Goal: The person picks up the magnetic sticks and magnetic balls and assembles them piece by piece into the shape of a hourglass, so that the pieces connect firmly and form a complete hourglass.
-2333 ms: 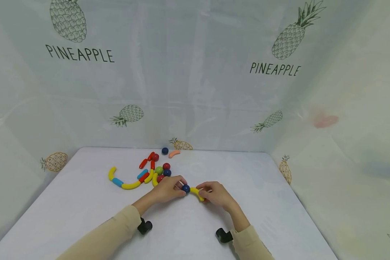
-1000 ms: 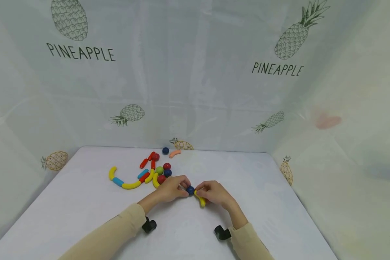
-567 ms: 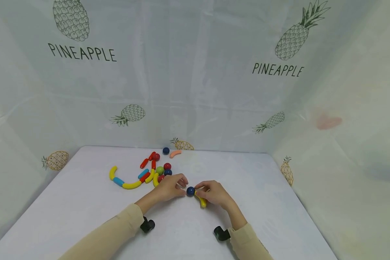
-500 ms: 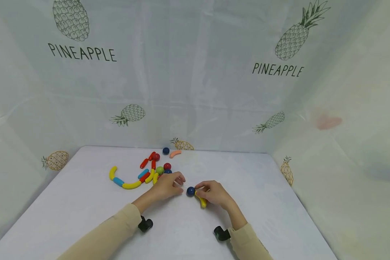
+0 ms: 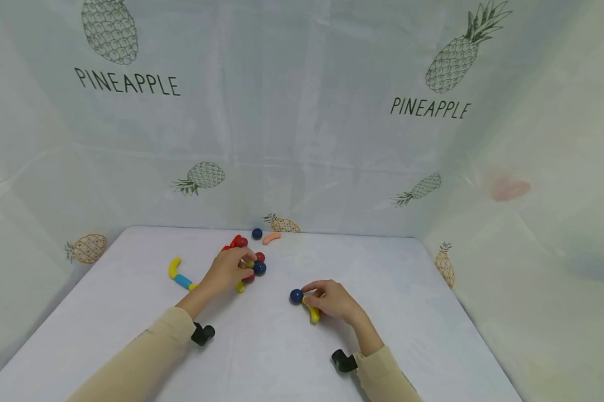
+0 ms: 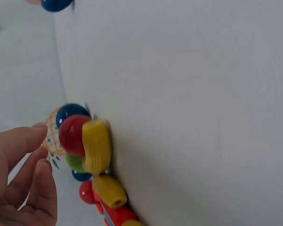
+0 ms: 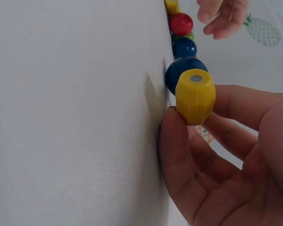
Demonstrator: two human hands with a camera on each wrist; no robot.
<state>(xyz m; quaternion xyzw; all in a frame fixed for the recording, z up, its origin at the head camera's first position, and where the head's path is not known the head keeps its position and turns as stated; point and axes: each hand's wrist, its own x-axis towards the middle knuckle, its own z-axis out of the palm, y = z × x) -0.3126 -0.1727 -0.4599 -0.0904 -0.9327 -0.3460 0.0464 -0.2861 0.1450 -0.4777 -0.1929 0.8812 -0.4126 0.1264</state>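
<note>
My right hand (image 5: pixel 332 300) pinches a yellow curved toy building rod (image 7: pixel 195 99) between thumb and fingers, low over the table. A metal disc shows in the rod's near end. At its far end sits a dark blue ball (image 5: pixel 296 296), touching the rod. My left hand (image 5: pixel 226 269) is over the cluster of pieces at the left, with thumb and fingers apart and nothing between them. Beside its fingertips are a blue ball (image 5: pixel 259 269), a red ball (image 6: pixel 72 135), a partly covered green ball (image 6: pixel 75 162) and a yellow rod (image 6: pixel 97 147).
Left of the cluster lies a yellow and light blue chain (image 5: pixel 182 281), partly hidden by my left arm. Near the table's back edge are another blue ball (image 5: pixel 257 234), a peach curved rod (image 5: pixel 271 238) and red pieces (image 5: pixel 236 241). A pineapple-print curtain (image 5: pixel 302 139) hangs behind.
My left hand has let go of the blue ball and moved left and back to the cluster. Earlier, the ball and yellow rod shifted slightly right and the rod turned; my right hand still holds the rod.
</note>
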